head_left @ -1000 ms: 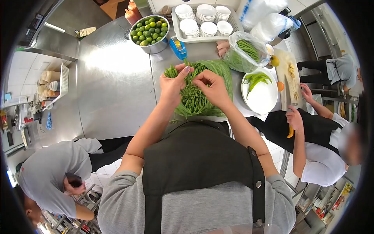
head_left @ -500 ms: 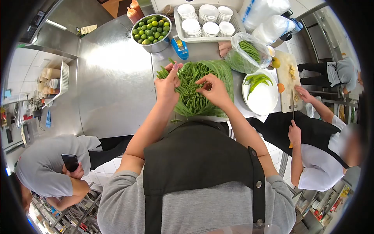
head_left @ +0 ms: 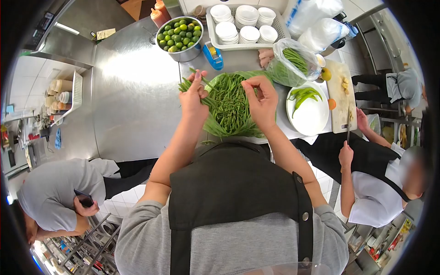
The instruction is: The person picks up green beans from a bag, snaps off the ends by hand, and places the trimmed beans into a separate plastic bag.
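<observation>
My left grip [head_left: 195, 95] is closed around a small bunch of green beans [head_left: 184, 86], and their ends stick out past the thumb, on the outer side. My right grip [head_left: 263, 97] is raised opposite to it, with the fingers curled and the thumb near to the first finger; I cannot tell whether a small piece is pinched there. Between my two grips and below them is a heap of short bean pieces [head_left: 228, 107], lying in a green bag [head_left: 247, 131] which is open at the top. This bag rests on the steel tabletop [head_left: 133, 105], close in front of my apron [head_left: 238, 183].

Just beyond the bag stands a blue tape dispenser [head_left: 213, 57], and beside it a metal pot [head_left: 187, 55] full of limes [head_left: 178, 34]. Farther to the right is a tray [head_left: 250, 46] with stacks of white bowls [head_left: 249, 33]. Nearer, a clear bag [head_left: 279, 77] holds long beans [head_left: 295, 59]. To the right of my right grip, a white plate [head_left: 308, 120] carries green peppers [head_left: 304, 96]. An orange fruit [head_left: 331, 104] is between the plate and a cutting board [head_left: 337, 89], where another person holds a knife [head_left: 348, 129]. At my left, one more person holds a phone [head_left: 83, 198].
</observation>
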`<state>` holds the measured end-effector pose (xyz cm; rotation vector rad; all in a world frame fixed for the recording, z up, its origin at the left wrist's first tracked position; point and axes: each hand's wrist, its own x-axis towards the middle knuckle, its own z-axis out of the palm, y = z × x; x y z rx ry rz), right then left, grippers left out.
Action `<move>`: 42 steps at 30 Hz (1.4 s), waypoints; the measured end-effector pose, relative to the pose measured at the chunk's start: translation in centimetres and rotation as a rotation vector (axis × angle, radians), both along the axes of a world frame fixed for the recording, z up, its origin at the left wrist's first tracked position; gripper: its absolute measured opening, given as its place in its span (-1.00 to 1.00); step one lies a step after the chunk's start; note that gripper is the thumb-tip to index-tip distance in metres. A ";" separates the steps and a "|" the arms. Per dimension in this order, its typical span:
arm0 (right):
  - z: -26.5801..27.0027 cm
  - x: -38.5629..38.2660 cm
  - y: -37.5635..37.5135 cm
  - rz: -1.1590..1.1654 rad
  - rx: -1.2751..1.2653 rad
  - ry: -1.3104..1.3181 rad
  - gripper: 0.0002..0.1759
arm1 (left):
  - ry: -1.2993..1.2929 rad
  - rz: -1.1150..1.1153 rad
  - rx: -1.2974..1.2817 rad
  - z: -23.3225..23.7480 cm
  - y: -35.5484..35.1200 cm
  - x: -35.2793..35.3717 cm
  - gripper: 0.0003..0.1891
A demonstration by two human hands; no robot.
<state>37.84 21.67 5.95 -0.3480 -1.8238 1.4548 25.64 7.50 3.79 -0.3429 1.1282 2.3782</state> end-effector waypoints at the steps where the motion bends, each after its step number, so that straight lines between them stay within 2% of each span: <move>1: -0.1 0.0 0.6 0.075 0.044 -0.148 -0.88 | 0.000 -0.041 0.036 -0.1 -0.4 -0.5 -0.79; 4: -0.9 0.3 2.5 0.285 0.165 -0.543 -0.84 | 0.029 -0.206 0.156 0.1 -1.7 -1.5 -0.78; 6: -3.5 -0.1 3.2 0.427 0.225 -0.736 -0.81 | -0.060 -0.242 0.201 0.7 -1.6 -0.8 -0.77; 9: -5.2 -3.5 3.2 0.290 0.405 -0.634 -0.77 | -0.115 -0.335 0.292 0.9 -1.0 0.9 -0.77; 10: -5.8 -4.7 3.1 0.244 0.408 -0.546 -0.82 | -0.121 -0.374 0.326 0.6 -0.8 1.6 -0.78; 13: -8.4 -8.3 3.4 0.156 0.533 -0.538 -0.88 | -0.172 -0.480 0.318 -1.2 -0.5 2.8 -0.79; 16: -9.3 -9.4 3.7 0.187 0.549 -0.681 -0.87 | -0.179 -0.553 0.233 -0.4 -0.6 3.4 -0.81; 18: -9.0 -9.1 4.0 0.185 0.503 -0.570 -0.89 | -0.176 -0.557 0.148 0.8 -0.7 3.7 -0.81; 21: -7.2 -8.0 4.5 0.224 0.451 -0.404 -0.90 | -0.130 -0.544 0.147 -2.8 -1.4 2.7 -0.73; 24: -3.6 -6.4 4.5 0.279 0.464 -0.310 -0.90 | -0.063 -0.494 -0.140 -2.3 -1.1 1.9 -0.68; 27: -0.5 -4.7 4.0 0.311 0.539 -0.214 -0.92 | 0.334 -0.468 -0.491 0.4 0.5 1.9 -0.70; 28: 0.1 -4.1 3.7 0.319 0.568 -0.175 -0.93 | 0.620 -0.464 -0.673 -0.4 0.9 1.4 -0.68; 31: 1.0 -2.7 3.0 0.394 0.529 -0.220 -0.88 | 0.850 -0.504 -0.804 -0.7 1.7 1.1 -0.75; 34: 1.2 -1.9 2.7 0.344 0.313 -0.235 -0.91 | 0.846 -0.549 -0.782 -0.2 1.7 1.8 -0.80; 37: 1.0 -1.5 2.7 0.207 -0.013 -0.374 -0.94 | 0.934 -0.517 -0.713 -0.7 1.5 2.7 -0.78; 40: 0.0 -1.1 3.8 0.307 0.025 -0.437 -0.91 | 1.009 -0.498 -0.789 -0.7 1.2 3.3 -0.77; 42: -0.4 -0.9 4.2 0.380 -0.096 -0.529 -0.90 | 1.009 -0.478 -0.792 -1.2 1.2 3.4 -0.77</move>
